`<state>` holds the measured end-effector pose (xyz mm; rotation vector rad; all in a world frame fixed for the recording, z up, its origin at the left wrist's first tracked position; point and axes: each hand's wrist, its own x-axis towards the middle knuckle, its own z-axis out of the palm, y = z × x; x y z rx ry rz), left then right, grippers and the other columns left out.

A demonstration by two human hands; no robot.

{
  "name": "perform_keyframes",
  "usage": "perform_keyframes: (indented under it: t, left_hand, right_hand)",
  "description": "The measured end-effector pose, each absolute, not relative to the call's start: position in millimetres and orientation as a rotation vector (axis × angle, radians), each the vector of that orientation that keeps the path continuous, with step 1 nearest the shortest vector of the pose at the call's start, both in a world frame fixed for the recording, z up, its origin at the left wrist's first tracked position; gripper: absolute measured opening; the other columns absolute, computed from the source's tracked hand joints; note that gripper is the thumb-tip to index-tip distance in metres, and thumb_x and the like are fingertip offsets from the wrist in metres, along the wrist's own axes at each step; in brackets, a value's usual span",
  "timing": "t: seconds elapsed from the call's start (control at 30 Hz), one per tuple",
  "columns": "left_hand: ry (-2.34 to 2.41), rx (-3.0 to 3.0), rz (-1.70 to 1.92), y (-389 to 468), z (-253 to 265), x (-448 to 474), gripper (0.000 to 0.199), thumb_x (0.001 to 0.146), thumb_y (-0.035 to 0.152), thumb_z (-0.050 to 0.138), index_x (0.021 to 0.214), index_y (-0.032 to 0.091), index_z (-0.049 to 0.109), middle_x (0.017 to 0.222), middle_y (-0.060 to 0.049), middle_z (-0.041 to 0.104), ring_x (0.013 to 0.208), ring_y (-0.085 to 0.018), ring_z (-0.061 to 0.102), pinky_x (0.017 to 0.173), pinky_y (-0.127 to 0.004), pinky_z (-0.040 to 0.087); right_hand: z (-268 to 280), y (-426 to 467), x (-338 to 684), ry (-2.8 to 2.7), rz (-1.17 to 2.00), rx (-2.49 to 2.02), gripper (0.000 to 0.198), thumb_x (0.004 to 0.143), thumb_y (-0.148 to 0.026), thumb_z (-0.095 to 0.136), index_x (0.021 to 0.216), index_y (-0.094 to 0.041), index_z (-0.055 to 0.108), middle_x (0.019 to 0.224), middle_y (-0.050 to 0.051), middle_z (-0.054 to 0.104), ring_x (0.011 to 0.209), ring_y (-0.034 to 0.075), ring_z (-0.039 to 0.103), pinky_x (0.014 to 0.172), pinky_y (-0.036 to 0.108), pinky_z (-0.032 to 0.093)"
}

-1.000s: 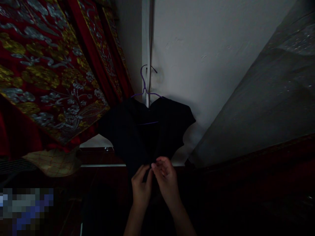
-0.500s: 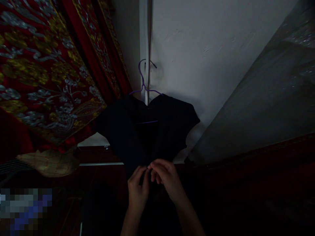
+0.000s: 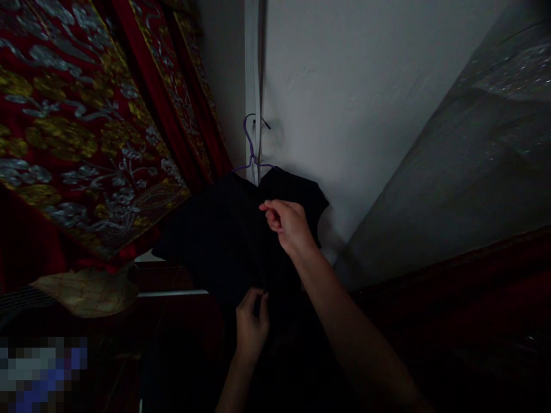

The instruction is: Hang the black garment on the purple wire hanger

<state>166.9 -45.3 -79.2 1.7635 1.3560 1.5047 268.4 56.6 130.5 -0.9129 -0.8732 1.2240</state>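
Observation:
A dark short-sleeved garment [image 3: 206,229] with an open neckline hangs from a purple wire hanger [image 3: 252,158]. Low on its front, my left hand [image 3: 252,321] pinches the dark cloth between thumb and fingertips. My right hand [image 3: 286,223] is higher, in front of the garment's upper chest, thumb and forefinger pressed together and the other fingers curled. Whatever it may hold is too small and dark to make out. The dim light hides the garment's lower part and any fastenings.
To the left hangs red cloth [image 3: 90,137] with gold and silver embroidery, a pale checked cloth [image 3: 88,289] below it. Behind the hanger runs a white upright strip [image 3: 253,69] along a pale wall [image 3: 344,86]. Greyish translucent sheeting [image 3: 451,155] slants down at the right.
My right hand has risen away from my left, from the lower front to the upper chest. My left hand keeps its pinch low on the cloth. The garment's right side has shifted inward.

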Motion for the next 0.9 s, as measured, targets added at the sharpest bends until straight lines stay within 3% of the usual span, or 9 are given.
perform_keyframes:
  t: [0.13, 0.23, 0.3, 0.47, 0.63, 0.9]
  left_hand:
    - [1.338, 1.774, 1.457, -37.0, -78.3, 160.4, 0.023, 0.098, 0.032, 0.056, 0.084, 0.017, 0.067, 0.075, -0.004, 0.070, 0.072, -0.019, 0.069, 0.068, -0.028, 0.053]
    - [1.300, 1.788, 1.461, -26.4, -51.7, 150.4, 0.017, 0.096, 0.032, 0.061, 0.094, 0.018, 0.070, 0.088, -0.006, 0.073, 0.085, -0.020, 0.072, 0.077, -0.030, 0.055]
    - [1.260, 1.798, 1.587, -16.4, -16.2, 143.4, 0.020, 0.095, 0.031, 0.065, 0.110, 0.019, 0.069, 0.102, -0.007, 0.073, 0.095, -0.020, 0.071, 0.086, -0.032, 0.054]
    - [1.085, 2.035, 1.941, 14.9, 97.7, 130.1, 0.035, 0.100, 0.025, 0.058, 0.134, 0.022, 0.061, 0.103, -0.005, 0.071, 0.091, -0.016, 0.067, 0.086, -0.030, 0.052]
    - [1.040, 2.465, 1.784, 34.1, 152.8, 126.9, 0.010, 0.097, 0.019, 0.060, 0.095, 0.017, 0.070, 0.089, -0.003, 0.072, 0.082, -0.015, 0.066, 0.076, -0.026, 0.050]
    - [1.169, 2.440, 1.929, 37.1, 136.1, 128.5, 0.007, 0.094, 0.016, 0.061, 0.091, 0.017, 0.067, 0.086, -0.002, 0.071, 0.084, -0.017, 0.066, 0.080, -0.030, 0.047]
  right_hand:
    - [139.7, 54.4, 265.9, -0.948, 1.191, -0.909, 0.017, 0.066, -0.028, 0.064, 0.059, -0.014, 0.066, 0.043, -0.005, 0.048, 0.036, 0.003, 0.033, 0.036, 0.017, 0.017]
    - [134.6, 40.7, 266.6, -1.019, 1.157, -0.906, 0.019, 0.071, -0.033, 0.063, 0.063, -0.016, 0.065, 0.043, -0.005, 0.049, 0.037, 0.005, 0.038, 0.037, 0.017, 0.021]
    - [132.4, 31.8, 266.8, -1.085, 1.103, -0.893, 0.020, 0.073, -0.035, 0.061, 0.065, -0.017, 0.064, 0.045, -0.005, 0.051, 0.038, 0.006, 0.041, 0.037, 0.018, 0.024]
    - [141.5, 19.9, 265.7, -1.275, 0.936, -0.846, 0.021, 0.080, -0.034, 0.060, 0.067, -0.018, 0.064, 0.047, -0.004, 0.053, 0.041, 0.007, 0.045, 0.040, 0.020, 0.030]
    - [147.7, 23.9, 269.3, -1.328, 0.781, -0.818, 0.022, 0.084, -0.032, 0.059, 0.066, -0.019, 0.062, 0.048, -0.006, 0.048, 0.043, 0.007, 0.041, 0.044, 0.022, 0.027]
    - [125.2, 44.9, 261.3, -1.347, 0.838, -0.838, 0.025, 0.084, -0.033, 0.059, 0.063, -0.019, 0.056, 0.049, -0.008, 0.038, 0.046, 0.007, 0.031, 0.046, 0.024, 0.021]
